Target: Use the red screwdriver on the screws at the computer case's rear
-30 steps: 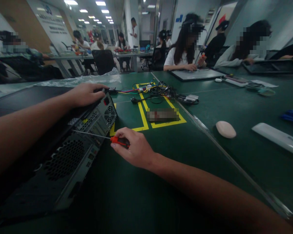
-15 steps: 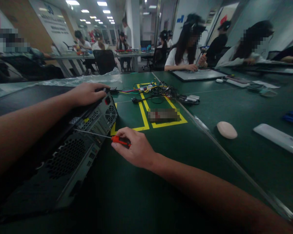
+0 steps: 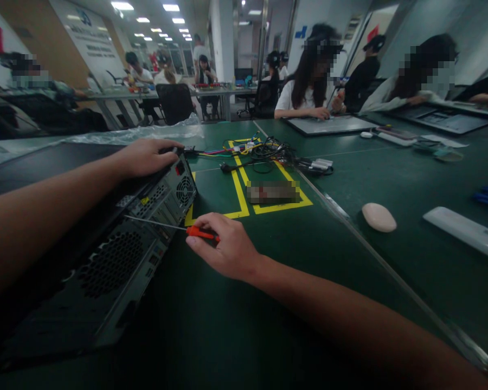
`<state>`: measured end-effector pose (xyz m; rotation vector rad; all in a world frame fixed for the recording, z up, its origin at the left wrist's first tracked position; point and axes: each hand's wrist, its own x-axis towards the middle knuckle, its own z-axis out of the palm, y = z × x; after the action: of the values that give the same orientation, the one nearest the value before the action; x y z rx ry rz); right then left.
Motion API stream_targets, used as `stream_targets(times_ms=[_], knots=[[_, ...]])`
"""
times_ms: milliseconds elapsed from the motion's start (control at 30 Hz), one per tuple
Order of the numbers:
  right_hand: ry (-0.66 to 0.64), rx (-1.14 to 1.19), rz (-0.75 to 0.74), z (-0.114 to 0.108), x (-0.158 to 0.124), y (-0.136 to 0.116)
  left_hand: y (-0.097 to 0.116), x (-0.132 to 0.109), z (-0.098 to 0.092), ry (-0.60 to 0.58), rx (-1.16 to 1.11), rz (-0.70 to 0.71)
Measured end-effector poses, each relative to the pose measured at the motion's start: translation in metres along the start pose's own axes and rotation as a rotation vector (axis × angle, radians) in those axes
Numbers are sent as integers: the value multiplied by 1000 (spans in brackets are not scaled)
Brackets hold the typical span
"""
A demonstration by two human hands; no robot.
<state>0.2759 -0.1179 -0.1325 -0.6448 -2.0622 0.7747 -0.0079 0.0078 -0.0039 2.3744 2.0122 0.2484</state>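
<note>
- The right hand [image 3: 223, 246] is closed around the red handle of a screwdriver [image 3: 201, 233]. Its thin shaft runs left from the hand to the back panel of a computer case [image 3: 117, 271].
- The left hand [image 3: 146, 157] grips the case's far top corner, fingers curled over the edge.
- This looks like work on a back-panel screw, though the tip is too small to make out.
- Turning calls for a seated tip and a braced case.
- Cables [image 3: 264, 149] lie beyond the right hand.

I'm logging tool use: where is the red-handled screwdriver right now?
In the head view, just left of centre, the screwdriver is gripped in the right hand. Its shaft points left onto the rear panel of the computer case, just in front of the yellow tape lines.
</note>
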Motion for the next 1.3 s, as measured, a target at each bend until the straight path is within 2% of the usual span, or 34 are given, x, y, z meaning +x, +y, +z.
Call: stream_targets(times_ms=[300,1300], knots=[[-33,0,-7,0,2,0,-1,1,-1,-5,7,-15],[-19,2,-1,2,-1,2,0,2,2,-2,33,-36]])
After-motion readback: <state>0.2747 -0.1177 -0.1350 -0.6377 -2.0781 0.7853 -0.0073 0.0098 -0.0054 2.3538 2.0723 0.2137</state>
